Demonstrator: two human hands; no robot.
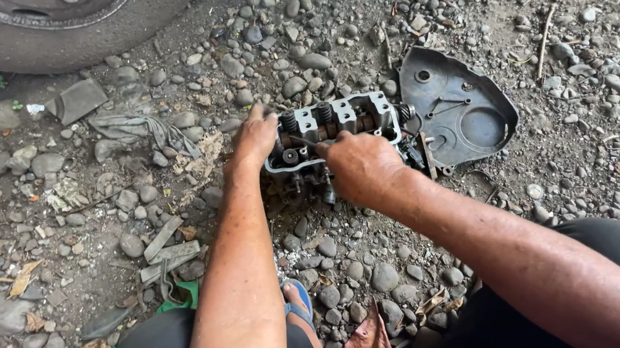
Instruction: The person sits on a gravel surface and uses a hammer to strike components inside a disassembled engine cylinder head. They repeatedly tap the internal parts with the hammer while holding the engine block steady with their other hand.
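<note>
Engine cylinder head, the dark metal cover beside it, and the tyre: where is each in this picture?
cylinder head (pixel 343 121): head view, on its top face among the valve springs.
metal cover (pixel 464 108): head view, on its flat dark middle.
tyre (pixel 43 41): head view, on the grey sidewall.

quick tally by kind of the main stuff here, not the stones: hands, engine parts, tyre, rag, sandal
hands: 2, left hand steadying the engine block, right hand holding a thin tool on it
engine parts: 2, the engine block and the dark cover plate
thin tool: 1
tyre: 1
rag: 1
blue sandal: 1
total: 8
</note>
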